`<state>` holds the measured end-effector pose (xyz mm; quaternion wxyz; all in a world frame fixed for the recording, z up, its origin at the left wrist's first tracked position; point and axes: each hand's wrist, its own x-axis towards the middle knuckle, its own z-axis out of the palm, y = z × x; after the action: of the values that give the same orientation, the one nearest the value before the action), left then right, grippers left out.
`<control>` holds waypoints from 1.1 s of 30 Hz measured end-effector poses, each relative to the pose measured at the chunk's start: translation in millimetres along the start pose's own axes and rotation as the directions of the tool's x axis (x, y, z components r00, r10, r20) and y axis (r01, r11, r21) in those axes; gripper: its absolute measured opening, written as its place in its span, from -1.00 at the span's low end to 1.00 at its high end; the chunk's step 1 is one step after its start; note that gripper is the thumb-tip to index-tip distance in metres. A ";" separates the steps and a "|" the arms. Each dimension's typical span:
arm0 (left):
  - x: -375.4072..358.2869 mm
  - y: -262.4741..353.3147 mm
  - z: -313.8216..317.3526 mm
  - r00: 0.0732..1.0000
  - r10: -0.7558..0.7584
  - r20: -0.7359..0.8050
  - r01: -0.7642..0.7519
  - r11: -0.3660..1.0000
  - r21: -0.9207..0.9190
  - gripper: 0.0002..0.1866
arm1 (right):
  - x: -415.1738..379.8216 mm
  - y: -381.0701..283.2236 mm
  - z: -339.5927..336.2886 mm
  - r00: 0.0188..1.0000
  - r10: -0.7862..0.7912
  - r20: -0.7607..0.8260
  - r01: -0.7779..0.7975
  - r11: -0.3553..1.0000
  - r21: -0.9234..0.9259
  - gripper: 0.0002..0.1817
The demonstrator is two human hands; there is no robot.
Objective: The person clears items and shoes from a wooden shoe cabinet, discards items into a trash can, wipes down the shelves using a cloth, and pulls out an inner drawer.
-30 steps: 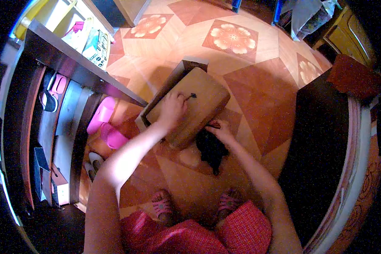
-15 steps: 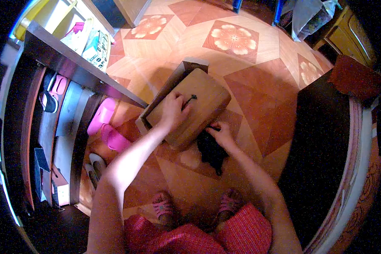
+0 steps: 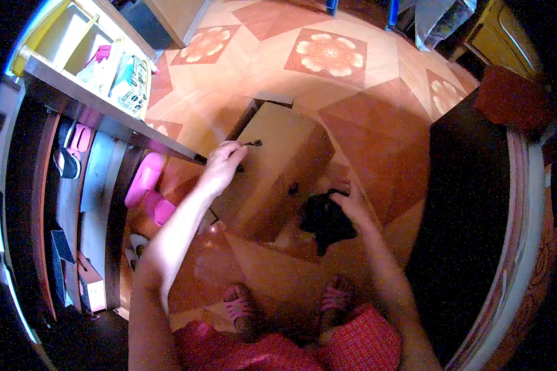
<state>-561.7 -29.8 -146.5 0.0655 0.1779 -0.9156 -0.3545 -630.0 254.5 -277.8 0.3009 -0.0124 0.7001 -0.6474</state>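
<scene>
A brown cardboard box (image 3: 272,167) stands on the tiled floor in front of my feet, with a small dark handle (image 3: 255,143) on its face. My left hand (image 3: 224,164) is closed round this handle, its fingers curled at the box's left part. To the right of the box, my right hand (image 3: 351,201) grips the upper edge of a limp black cloth item (image 3: 327,217), whose exact kind I cannot make out. The black item hangs in folds close to the floor. A dark spot (image 3: 293,188) shows on the box's near side.
On the left, an open shoe cabinet (image 3: 96,185) holds slippers and boxes. Pink clogs (image 3: 148,185) and pale shoes (image 3: 136,248) sit beside it. A dark furniture piece (image 3: 461,204) bounds the right. A drawer with packets (image 3: 127,86) stands at the upper left.
My left hand has moved left with the handle, and the box has shifted and turned a little. My right hand has moved slightly right and down with the black cloth item.
</scene>
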 end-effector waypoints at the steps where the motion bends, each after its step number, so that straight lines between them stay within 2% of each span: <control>1: -2.3 3.3 -4.2 0.997 -0.069 0.022 0.071 0.994 -0.080 -0.73 | -1.4 2.9 -3.4 1.000 -0.003 -0.003 0.003 1.000 0.002 -0.39; 2: -4.5 3.9 -6.9 0.999 -0.032 0.012 0.033 0.978 -0.206 -0.72 | -4.5 1.3 -5.2 0.996 -0.036 0.087 0.051 0.982 -0.184 -0.34; 3: -5.2 5.7 -9.4 1.000 -0.027 0.011 0.029 0.979 -0.204 -0.72 | -8.2 -0.9 -6.6 0.982 -0.050 0.182 0.114 0.926 -0.360 -0.28; 4: -5.8 8.6 -12.7 0.999 -0.036 0.031 0.044 0.950 -0.308 -0.72 | -13.7 -3.7 -5.5 0.982 -0.056 0.181 0.119 0.926 -0.359 -0.28; 5: -7.6 13.8 -17.3 0.998 -0.042 0.053 0.061 0.911 -0.408 -0.72 | -23.2 -11.0 -0.3 0.959 -0.062 0.277 0.144 0.946 -0.290 -0.23; 6: -12.9 36.2 -27.9 0.996 -0.011 0.090 0.050 0.895 -0.444 -0.73 | -28.7 -17.8 2.9 0.925 -0.080 0.372 0.171 0.961 -0.216 -0.18; 9: -23.9 69.2 -39.5 0.998 -0.044 0.043 0.059 0.879 -0.474 -0.73 | -34.0 -35.9 -4.2 0.916 -0.134 0.378 0.227 0.950 -0.214 -0.17; 10: -28.4 84.4 -44.7 0.999 0.000 0.043 0.018 0.906 -0.423 -0.73 | -37.9 -44.9 -6.3 0.912 -0.155 0.381 0.249 0.945 -0.213 -0.16; 12: -36.0 104.2 -47.2 0.996 0.092 -0.007 -0.087 0.915 -0.394 -0.77 | -59.1 -71.7 -12.2 0.977 0.071 0.202 -0.027 0.976 -0.216 -0.15; 13: -42.1 117.0 -51.4 0.989 0.147 -0.025 -0.146 0.920 -0.364 -0.79 | -63.9 -76.9 -14.3 0.977 0.046 0.207 0.001 0.975 -0.220 -0.15; 14: -49.8 128.1 -55.4 0.965 0.258 -0.042 -0.261 0.938 -0.228 -0.82 | -68.4 -77.4 -19.4 0.987 -0.037 0.156 0.068 0.978 -0.199 -0.23; 15: -60.2 145.9 -53.6 0.969 0.244 -0.042 -0.247 0.933 -0.263 -0.83 | -70.9 -75.0 -26.0 0.986 -0.123 0.113 0.142 0.974 -0.179 -0.31; 17: -68.6 166.4 -53.9 0.871 0.491 -0.032 -0.491 0.871 -0.008 -0.81 | -74.1 -64.3 -46.6 0.981 -0.180 0.070 0.186 0.979 -0.078 -0.42; 18: -75.5 178.3 -54.0 0.860 0.508 -0.050 -0.510 0.860 -0.037 -0.79 | -78.4 -63.0 -57.9 0.972 -0.231 0.034 0.233 0.969 -0.076 -0.44; 19: -79.3 187.2 -53.9 0.777 0.624 -0.084 -0.621 0.781 0.067 -0.78 | -83.0 -66.8 -66.6 0.961 -0.278 -0.004 0.277 0.958 -0.073 -0.47; 22: -98.5 234.4 -66.1 0.714 0.695 -0.089 -0.690 0.719 0.080 -0.79 | -135.7 -122.3 -73.8 0.890 -0.450 -0.072 0.438 0.889 -0.136 -0.49; 23: -102.9 249.1 -73.0 0.676 0.729 -0.108 -0.724 0.685 0.087 -0.79 | -145.1 -141.9 -76.0 0.871 -0.489 -0.044 0.486 0.872 -0.059 -0.49; 25: -95.0 273.0 -102.0 0.541 0.816 -0.204 -0.783 0.577 0.231 -0.78 | -120.3 -175.3 -86.7 0.822 -0.565 0.067 0.552 0.821 0.146 -0.50; 26: -99.0 287.9 -122.3 0.635 0.753 -0.171 -0.731 0.657 0.182 -0.77 | -132.3 -195.7 -78.0 0.809 -0.586 0.030 0.560 0.787 0.259 -0.48; 27: -101.9 300.6 -139.3 0.635 0.755 -0.163 -0.729 0.656 0.197 -0.76 | -148.1 -222.3 -70.1 0.768 -0.637 0.065 0.617 0.763 0.193 -0.49; 29: -115.1 317.7 -179.7 0.571 0.816 -0.089 -0.777 0.573 0.262 -0.74 | -171.8 -266.4 -48.5 0.670 -0.718 0.187 0.672 0.694 0.260 -0.50; 30: -122.5 324.5 -198.4 0.580 0.808 -0.101 -0.777 0.587 0.229 -0.73 | -174.2 -273.7 -38.4 0.717 -0.697 0.013 0.672 0.697 0.249 -0.49; 31: -129.9 331.5 -217.0 0.590 0.800 -0.112 -0.776 0.599 0.197 -0.72 | -176.9 -289.3 -32.4 0.675 -0.711 0.199 0.626 0.694 0.355 -0.45; 33: -145.9 335.5 -252.4 0.566 0.798 -0.209 -0.670 0.593 0.447 -0.71 | -172.4 -310.9 -3.3 0.681 -0.727 0.087 0.668 0.665 0.333 -0.45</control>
<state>-457.8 96.5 266.8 0.3593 -0.1505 -0.9158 -0.0982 -606.1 277.4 76.2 0.1000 -0.3083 0.5079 -0.7981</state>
